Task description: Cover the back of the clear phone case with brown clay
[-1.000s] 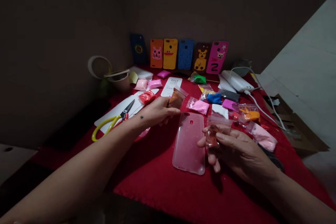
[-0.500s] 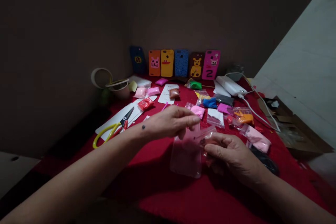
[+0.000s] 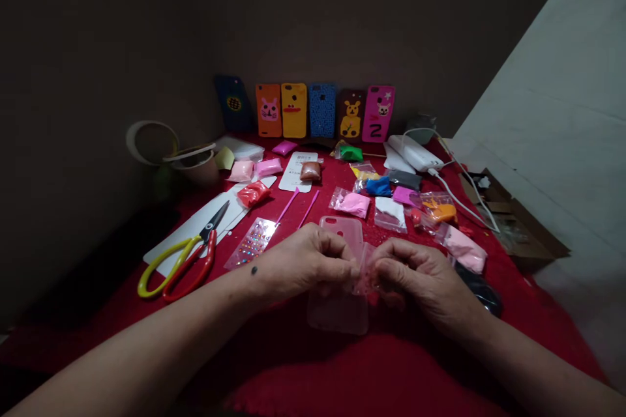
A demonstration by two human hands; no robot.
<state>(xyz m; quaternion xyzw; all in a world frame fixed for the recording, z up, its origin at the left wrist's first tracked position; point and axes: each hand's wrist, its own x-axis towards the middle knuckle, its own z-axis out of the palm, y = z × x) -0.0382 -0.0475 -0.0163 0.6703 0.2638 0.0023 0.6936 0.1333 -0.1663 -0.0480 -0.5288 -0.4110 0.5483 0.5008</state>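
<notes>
Both my hands meet over a clear phone case (image 3: 338, 319) that lies on the red cloth. A small clear plastic bag (image 3: 364, 267) is between them. My left hand (image 3: 317, 260) pinches the bag's left edge, while my right hand (image 3: 415, 280) grips its right side; its contents are mostly hidden by the fingers. Left of my hands lies a sheet of shiny gem stickers (image 3: 254, 242). Two thin pink tools (image 3: 307, 208) rest behind it. Scissors (image 3: 195, 249) with yellow and red handles lie farther left on white card.
Decorated phone cases (image 3: 294, 111) stand in a row at the back. Several bags of coloured clay, such as a pink one (image 3: 355, 204) and an orange one (image 3: 441, 212), lie about. A white power bank (image 3: 415, 155) with a cable sits back right; a cardboard box (image 3: 508, 221) is beyond the table's right side.
My left hand has come down to the bag and now pinches its edge; before, it hovered over the phone case. The view has shifted, bringing the sticker sheet into sight.
</notes>
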